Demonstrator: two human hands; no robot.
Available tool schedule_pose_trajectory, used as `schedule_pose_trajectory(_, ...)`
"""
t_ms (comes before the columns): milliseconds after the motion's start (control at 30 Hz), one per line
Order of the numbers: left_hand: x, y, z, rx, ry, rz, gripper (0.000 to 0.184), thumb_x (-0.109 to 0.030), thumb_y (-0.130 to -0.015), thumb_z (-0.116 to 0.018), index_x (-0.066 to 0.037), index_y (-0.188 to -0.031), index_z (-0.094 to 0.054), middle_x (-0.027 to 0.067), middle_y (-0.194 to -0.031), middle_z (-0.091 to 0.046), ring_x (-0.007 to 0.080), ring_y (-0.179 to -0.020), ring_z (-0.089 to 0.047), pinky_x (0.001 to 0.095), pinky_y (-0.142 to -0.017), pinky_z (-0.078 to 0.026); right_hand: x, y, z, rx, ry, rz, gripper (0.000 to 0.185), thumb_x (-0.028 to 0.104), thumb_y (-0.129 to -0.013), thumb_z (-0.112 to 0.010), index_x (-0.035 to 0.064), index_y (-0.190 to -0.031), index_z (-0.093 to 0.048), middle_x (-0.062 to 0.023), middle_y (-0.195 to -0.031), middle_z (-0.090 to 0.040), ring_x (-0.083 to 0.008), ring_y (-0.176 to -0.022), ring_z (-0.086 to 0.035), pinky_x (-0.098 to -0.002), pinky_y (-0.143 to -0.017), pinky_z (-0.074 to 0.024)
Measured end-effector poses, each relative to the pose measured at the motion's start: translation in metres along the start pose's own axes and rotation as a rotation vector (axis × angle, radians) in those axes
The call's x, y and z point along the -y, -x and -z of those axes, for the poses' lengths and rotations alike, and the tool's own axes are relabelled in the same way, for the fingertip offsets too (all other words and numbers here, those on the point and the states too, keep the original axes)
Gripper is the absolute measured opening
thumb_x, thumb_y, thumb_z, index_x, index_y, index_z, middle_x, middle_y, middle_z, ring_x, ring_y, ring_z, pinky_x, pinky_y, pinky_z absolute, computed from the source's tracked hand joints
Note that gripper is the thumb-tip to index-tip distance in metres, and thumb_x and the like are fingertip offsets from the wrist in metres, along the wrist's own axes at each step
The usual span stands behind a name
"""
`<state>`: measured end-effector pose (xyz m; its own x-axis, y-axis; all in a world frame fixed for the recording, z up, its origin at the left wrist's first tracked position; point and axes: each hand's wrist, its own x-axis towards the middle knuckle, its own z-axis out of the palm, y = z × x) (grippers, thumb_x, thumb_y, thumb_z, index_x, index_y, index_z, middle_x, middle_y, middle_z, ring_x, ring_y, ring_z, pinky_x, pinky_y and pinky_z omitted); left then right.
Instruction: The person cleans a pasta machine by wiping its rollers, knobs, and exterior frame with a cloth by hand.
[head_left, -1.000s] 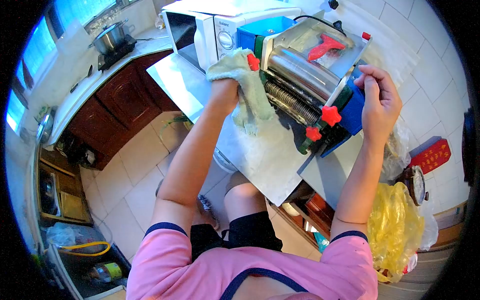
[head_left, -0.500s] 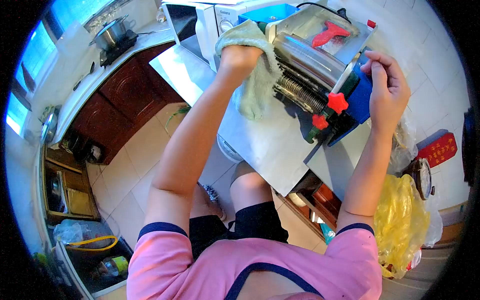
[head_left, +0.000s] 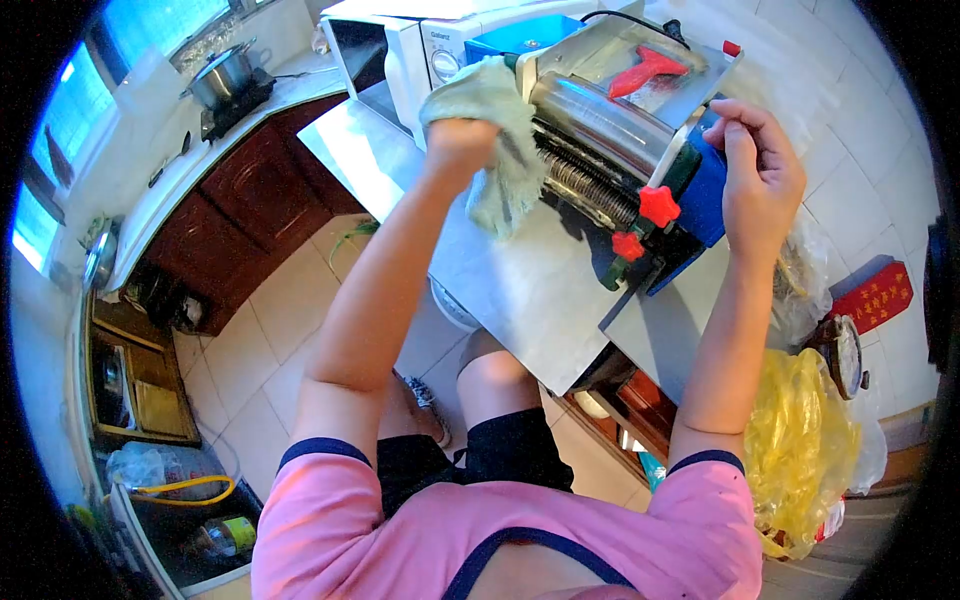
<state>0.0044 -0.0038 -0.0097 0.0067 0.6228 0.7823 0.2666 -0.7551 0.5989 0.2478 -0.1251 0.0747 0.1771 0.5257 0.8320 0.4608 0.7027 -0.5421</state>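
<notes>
My left hand (head_left: 460, 150) is closed on a pale green cloth (head_left: 508, 185), bunched at the left end of a pasta machine. The cloth hangs down beside its toothed cutting rollers (head_left: 585, 182). The machine's smooth metal roller (head_left: 605, 122) lies just behind, and two red star-shaped knobs, an upper knob (head_left: 659, 206) and a lower knob (head_left: 627, 246), sit on its near right end. My right hand (head_left: 765, 185) is beside the machine's blue side housing (head_left: 708, 195), fingers loosely bent and slightly apart, nothing visible in them. Whether its fingertips touch the machine is unclear.
A red scraper-like piece (head_left: 648, 72) lies in the machine's metal tray (head_left: 700, 75). Behind stand a white microwave (head_left: 405, 70) and a blue container (head_left: 525, 36). Yellow plastic bags (head_left: 800, 450) hang at right. A pot (head_left: 222, 75) stands on the left counter.
The view has shifted slightly. My left hand, with the cloth, appears a little lower and further left relative to the machine. My right hand stays beside the machine's right end.
</notes>
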Motion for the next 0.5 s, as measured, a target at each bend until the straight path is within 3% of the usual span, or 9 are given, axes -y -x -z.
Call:
schedule_pose_trajectory(67,-0.006,0.000,0.011,0.078,0.595,0.344,0.028,-0.019,-0.088,-0.057,-0.005,-0.112,-0.054,0.0078,-0.104,-0.058,0.0187,-0.097,-0.056,0.0339,-0.084,-0.047,0.002,0.001,0.000,-0.003,-0.006,0.002,0.017,0.003,-0.085,-0.049,-0.0001,-0.092,-0.064,-0.0034,-0.074,-0.060,-0.0085,-0.071,-0.056,-0.0208,-0.067,-0.0441)
schedule_pose_trajectory(100,-0.010,-0.003,0.013,0.052,0.599,0.538,0.030,-0.020,-0.089,-0.056,-0.006,-0.115,-0.052,0.0081,-0.106,-0.058,0.0177,-0.098,-0.056,0.0330,-0.084,-0.047,0.002,0.000,0.000,0.003,-0.007,-0.004,0.016,0.003,-0.085,-0.049,0.0000,-0.092,-0.064,-0.0034,-0.074,-0.060,-0.0086,-0.072,-0.056,-0.0209,-0.067,-0.0441)
schedule_pose_trajectory(233,-0.002,-0.001,0.008,0.110,0.621,0.364,0.031,-0.022,-0.089,-0.056,-0.006,-0.115,-0.053,0.0097,-0.108,-0.057,0.0197,-0.102,-0.055,0.0348,-0.087,-0.046,0.005,0.001,-0.001,0.000,0.037,-0.022,0.016,0.003,-0.085,-0.049,0.0003,-0.092,-0.064,-0.0033,-0.074,-0.060,-0.0088,-0.072,-0.056,-0.0211,-0.067,-0.0442)
schedule_pose_trajectory(300,-0.003,0.000,0.001,0.080,0.117,0.072,0.032,-0.021,-0.088,-0.054,-0.006,-0.116,-0.054,0.0103,-0.112,-0.057,0.0226,-0.104,-0.054,0.0365,-0.091,-0.043,0.003,0.001,-0.001,-0.006,0.020,-0.029,0.016,0.003,-0.085,-0.049,0.0002,-0.092,-0.064,-0.0032,-0.073,-0.060,-0.0088,-0.072,-0.056,-0.0211,-0.067,-0.0442)
schedule_pose_trajectory(500,0.009,-0.006,0.008,0.116,-0.042,-0.004,0.023,-0.013,-0.088,-0.052,-0.006,-0.109,-0.059,0.0101,-0.104,-0.061,0.0217,-0.097,-0.057,0.0361,-0.086,-0.046,0.003,0.000,-0.001,-0.010,0.029,0.008,0.017,0.002,-0.085,-0.049,0.0000,-0.091,-0.064,-0.0030,-0.072,-0.059,-0.0090,-0.071,-0.056,-0.0209,-0.067,-0.0441)
